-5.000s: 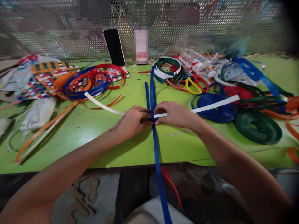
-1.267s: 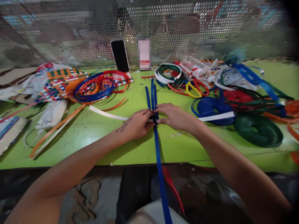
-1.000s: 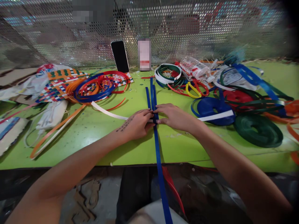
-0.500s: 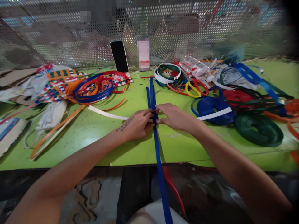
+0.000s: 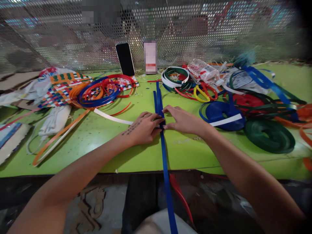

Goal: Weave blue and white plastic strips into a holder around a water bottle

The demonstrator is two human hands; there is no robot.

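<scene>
Long flat blue plastic straps (image 5: 166, 172) run away from me across the table, the longest hanging over the front edge toward my lap. A white plastic strap (image 5: 113, 119) crosses them sideways, passing beneath both hands. My left hand (image 5: 145, 129) is closed at the crossing from the left, its fingertips and thumb on the straps. From the right, the thumb and forefinger of my right hand (image 5: 184, 120) grip the edge of the blue straps there. The fingers hide most of the crossing.
Coils of blue strap (image 5: 212, 113) and green strap (image 5: 269, 136) lie at right, near yellow-handled scissors (image 5: 201, 94) and a plastic bottle (image 5: 204, 71). A woven multicoloured piece (image 5: 63, 87) and a power strip (image 5: 55, 120) lie left. Two phones (image 5: 125, 58) stand against the mesh.
The fingers of my left hand have shifted slightly over the crossing. My right hand stays nearly in place, and the straps lie almost as before.
</scene>
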